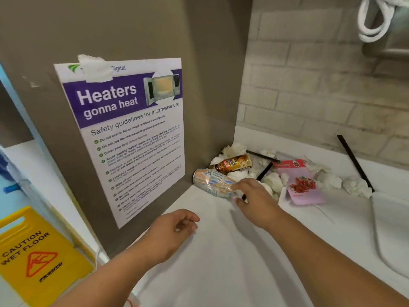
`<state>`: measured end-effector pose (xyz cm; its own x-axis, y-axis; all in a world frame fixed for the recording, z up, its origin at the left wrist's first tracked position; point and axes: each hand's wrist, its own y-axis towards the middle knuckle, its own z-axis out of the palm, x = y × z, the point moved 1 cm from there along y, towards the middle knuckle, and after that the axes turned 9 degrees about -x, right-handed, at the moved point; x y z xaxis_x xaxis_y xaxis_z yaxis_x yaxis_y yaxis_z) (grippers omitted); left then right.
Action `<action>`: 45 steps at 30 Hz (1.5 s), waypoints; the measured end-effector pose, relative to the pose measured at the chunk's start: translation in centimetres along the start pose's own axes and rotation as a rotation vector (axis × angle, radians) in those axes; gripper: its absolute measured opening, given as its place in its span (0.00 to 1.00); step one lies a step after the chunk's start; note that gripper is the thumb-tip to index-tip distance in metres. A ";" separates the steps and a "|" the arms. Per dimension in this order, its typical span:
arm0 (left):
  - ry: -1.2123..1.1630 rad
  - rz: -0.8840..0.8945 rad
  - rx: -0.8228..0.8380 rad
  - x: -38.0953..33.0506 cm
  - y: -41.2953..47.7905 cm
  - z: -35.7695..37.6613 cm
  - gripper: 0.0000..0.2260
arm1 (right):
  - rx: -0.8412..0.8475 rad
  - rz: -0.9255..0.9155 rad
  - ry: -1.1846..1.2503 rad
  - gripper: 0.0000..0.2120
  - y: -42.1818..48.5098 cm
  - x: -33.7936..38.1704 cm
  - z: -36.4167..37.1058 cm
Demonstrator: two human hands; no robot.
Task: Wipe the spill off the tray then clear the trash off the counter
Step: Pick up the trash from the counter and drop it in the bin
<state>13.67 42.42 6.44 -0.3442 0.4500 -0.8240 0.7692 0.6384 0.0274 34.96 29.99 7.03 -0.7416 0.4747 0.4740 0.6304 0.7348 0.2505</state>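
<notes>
Where the white counter meets a grey panel on the left and a pale tiled wall at the far side, I log the trash heaped in the far corner. It includes a crinkled clear wrapper, a gold can on its side just behind that, and a pink packet to the right. Crumpled tissues and thin black strips lie among them. A microwave-safety poster is taped to the panel. A yellow wet-floor sign stands near left.

Right hand: thumb and fingertips pinch the wrapper's right end. Left hand: hangs over the near counter, fingers loosely curled, holding nothing.

I cannot identify a small dark thing under the right fingers. Tape covers part of the poster's logo. The frame edge cuts off a white cord at far right.
</notes>
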 end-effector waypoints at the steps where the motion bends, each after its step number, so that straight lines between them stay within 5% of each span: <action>1: 0.011 0.012 -0.001 -0.2 0.2 0.2 0.08 | -0.010 -0.003 -0.029 0.18 0.8 -0.1 0.4; 13: 0.080 0.093 -0.037 -0.7 3.2 1.4 0.08 | -0.008 0.028 -0.259 0.33 4.8 0.4 3.8; 20: 0.253 0.282 -0.180 0.1 5.0 1.8 0.24 | 0.079 -0.058 0.182 0.33 2.9 1.3 1.9; 25: 0.381 0.335 -0.179 -0.4 5.7 2.2 0.36 | 0.246 -0.014 0.544 0.19 2.6 2.1 -0.2; 31: 0.359 0.219 -0.077 -0.2 4.7 2.3 0.32 | 0.442 0.068 0.735 0.10 3.5 2.3 -0.8; 34: 0.276 0.152 -0.126 -0.1 3.7 1.9 0.27 | 0.262 0.019 0.566 0.10 5.8 1.4 -0.9; 38: 0.220 0.054 -0.138 0.4 2.7 1.2 0.27 | -0.123 -0.113 -0.001 0.10 10.2 -0.5 -0.9; 45: 0.257 0.031 -0.142 0.5 1.1 0.4 0.31 | 0.159 -0.236 -0.637 0.23 13.4 -1.3 1.1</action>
<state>14.52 43.10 5.80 -0.4607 0.6023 -0.6519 0.7049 0.6946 0.1437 44.16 39.77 8.87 -0.8752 0.4500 -0.1773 0.4310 0.8920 0.1363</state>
